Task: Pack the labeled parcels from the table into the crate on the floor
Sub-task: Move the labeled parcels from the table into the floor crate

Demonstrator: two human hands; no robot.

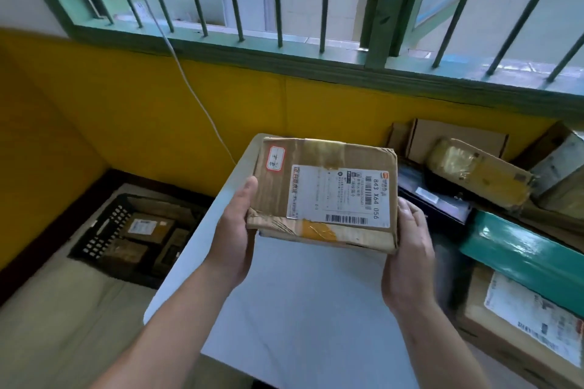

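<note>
Parcel [322,196] between left hand [234,227], right hand [407,249]

Left hand [235,230] and right hand [407,249] bare (forearms [177,309] bare too)

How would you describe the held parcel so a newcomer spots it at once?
Find the white table below the barred window. Above it, the left hand and right hand hold a brown cardboard parcel by its sides. Unlike the parcels piled to the right, it carries a red-bordered handwritten sticker beside its white shipping label.
</note>
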